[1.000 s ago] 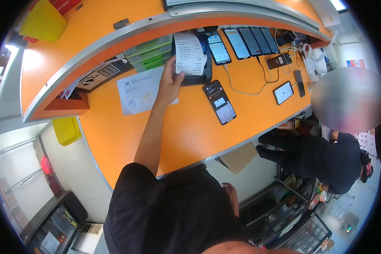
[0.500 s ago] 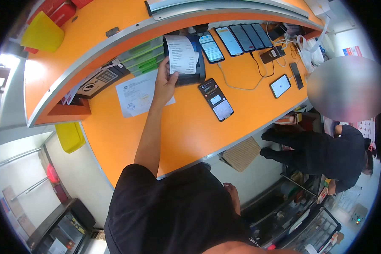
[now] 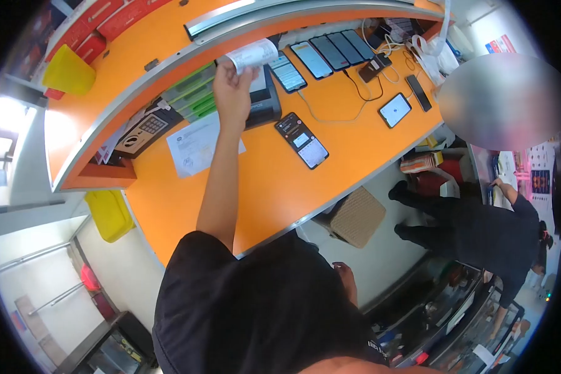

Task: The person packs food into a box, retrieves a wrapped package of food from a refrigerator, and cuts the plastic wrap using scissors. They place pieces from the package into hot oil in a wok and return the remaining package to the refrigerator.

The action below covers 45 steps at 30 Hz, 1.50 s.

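My left hand point(image 3: 234, 93) reaches over the counter, its fingers closed on a white printed receipt point(image 3: 254, 55) that curls away from them. Beneath it sits a dark receipt printer point(image 3: 265, 103), partly hidden by the hand. A black smartphone point(image 3: 302, 141) with a lit chat-like screen lies to the right of the printer. To the left of my forearm, a printed sheet point(image 3: 192, 148) lies flat on the counter. My right hand point(image 3: 346, 282) hangs low beside my body, fingers loosely bent, with nothing visible in it.
Several phones point(image 3: 311, 59) line the back of the orange counter point(image 3: 243, 187), with cables around them. A small safe point(image 3: 144, 129) and green drawers point(image 3: 196, 93) stand left. A wicker stool point(image 3: 358, 217) is below the counter's edge. A person in black point(image 3: 492, 230) bends at the right.
My left hand has lifted the receipt up and back from over the printer, and the paper now curls. The person at the right has stretched out an arm. The view has shifted slightly.
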Each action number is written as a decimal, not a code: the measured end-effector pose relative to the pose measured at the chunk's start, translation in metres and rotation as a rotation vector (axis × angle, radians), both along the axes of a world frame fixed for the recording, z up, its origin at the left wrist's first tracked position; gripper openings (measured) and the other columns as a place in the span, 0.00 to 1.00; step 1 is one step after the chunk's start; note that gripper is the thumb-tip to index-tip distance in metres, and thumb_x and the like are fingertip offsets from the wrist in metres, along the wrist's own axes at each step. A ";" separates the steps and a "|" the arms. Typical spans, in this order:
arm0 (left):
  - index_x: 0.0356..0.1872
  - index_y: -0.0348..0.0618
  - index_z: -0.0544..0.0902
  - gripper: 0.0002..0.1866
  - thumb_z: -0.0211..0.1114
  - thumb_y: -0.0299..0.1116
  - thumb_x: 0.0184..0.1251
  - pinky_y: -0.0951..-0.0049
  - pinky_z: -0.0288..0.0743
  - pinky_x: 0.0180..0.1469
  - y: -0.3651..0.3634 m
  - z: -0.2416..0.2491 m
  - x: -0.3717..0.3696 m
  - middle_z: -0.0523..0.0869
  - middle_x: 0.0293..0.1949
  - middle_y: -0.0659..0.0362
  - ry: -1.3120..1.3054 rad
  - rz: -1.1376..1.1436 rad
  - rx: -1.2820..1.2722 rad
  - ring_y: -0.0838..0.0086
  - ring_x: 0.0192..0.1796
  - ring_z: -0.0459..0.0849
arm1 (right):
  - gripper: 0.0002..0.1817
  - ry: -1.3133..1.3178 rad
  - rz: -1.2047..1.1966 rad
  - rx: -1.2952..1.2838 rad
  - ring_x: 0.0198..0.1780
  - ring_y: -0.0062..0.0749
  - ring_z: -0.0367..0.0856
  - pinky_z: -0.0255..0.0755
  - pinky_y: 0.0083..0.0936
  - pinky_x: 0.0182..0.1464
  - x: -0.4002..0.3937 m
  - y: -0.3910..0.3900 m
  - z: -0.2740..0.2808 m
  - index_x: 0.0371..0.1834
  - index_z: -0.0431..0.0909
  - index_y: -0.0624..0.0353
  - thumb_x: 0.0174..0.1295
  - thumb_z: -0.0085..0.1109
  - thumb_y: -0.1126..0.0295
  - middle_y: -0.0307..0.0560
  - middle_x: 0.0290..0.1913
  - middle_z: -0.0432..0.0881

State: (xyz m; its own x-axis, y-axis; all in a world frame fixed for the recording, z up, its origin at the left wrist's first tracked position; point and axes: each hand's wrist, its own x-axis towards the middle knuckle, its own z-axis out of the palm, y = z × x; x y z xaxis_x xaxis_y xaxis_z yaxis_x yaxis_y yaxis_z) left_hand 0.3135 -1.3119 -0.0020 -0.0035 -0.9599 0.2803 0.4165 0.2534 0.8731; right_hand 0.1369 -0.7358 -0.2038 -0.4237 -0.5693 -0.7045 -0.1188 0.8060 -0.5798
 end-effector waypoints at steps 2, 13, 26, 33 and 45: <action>0.48 0.32 0.73 0.09 0.58 0.20 0.69 0.71 0.79 0.53 -0.010 0.015 0.001 0.82 0.48 0.51 -0.084 -0.021 -0.013 0.69 0.49 0.84 | 0.12 -0.029 -0.061 -0.004 0.27 0.23 0.79 0.71 0.22 0.25 0.000 0.012 -0.016 0.50 0.80 0.55 0.68 0.53 0.65 0.44 0.30 0.84; 0.46 0.29 0.80 0.11 0.65 0.26 0.67 0.71 0.79 0.49 0.076 0.012 -0.043 0.85 0.42 0.53 0.038 0.364 0.051 0.71 0.44 0.84 | 0.13 -0.048 -0.296 0.057 0.25 0.24 0.77 0.71 0.23 0.26 0.031 0.094 -0.076 0.48 0.81 0.60 0.66 0.56 0.64 0.43 0.31 0.83; 0.40 0.30 0.84 0.14 0.65 0.36 0.68 0.79 0.63 0.22 0.504 -0.020 -0.203 0.80 0.21 0.65 -0.613 -1.111 0.186 0.87 0.23 0.70 | 0.16 0.108 -0.793 -0.442 0.39 0.21 0.79 0.73 0.22 0.40 0.001 0.193 0.021 0.55 0.78 0.57 0.71 0.51 0.62 0.39 0.37 0.82; 0.44 0.34 0.86 0.16 0.68 0.39 0.65 0.76 0.74 0.34 0.698 -0.063 -0.220 0.87 0.32 0.59 -0.856 -1.865 -0.063 0.83 0.31 0.80 | 0.17 0.106 -1.329 -0.933 0.49 0.23 0.79 0.73 0.24 0.49 -0.023 0.317 0.119 0.53 0.78 0.66 0.68 0.57 0.65 0.42 0.47 0.84; 0.46 0.35 0.83 0.21 0.66 0.45 0.66 0.73 0.75 0.43 0.851 -0.058 -0.348 0.87 0.36 0.57 -0.759 -2.388 -0.540 0.76 0.38 0.83 | 0.14 0.231 -1.610 -0.870 0.47 0.24 0.81 0.73 0.25 0.51 -0.061 0.438 0.171 0.49 0.82 0.63 0.62 0.64 0.69 0.41 0.45 0.85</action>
State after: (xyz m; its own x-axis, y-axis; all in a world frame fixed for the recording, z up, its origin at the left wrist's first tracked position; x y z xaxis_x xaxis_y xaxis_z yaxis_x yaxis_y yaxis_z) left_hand -0.0343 -0.4605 -0.0597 -0.5407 0.8248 -0.1655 0.0170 0.2075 0.9781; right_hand 0.0754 -0.2973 -0.0324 -0.8944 0.3082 -0.3240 0.2420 -0.2756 -0.9303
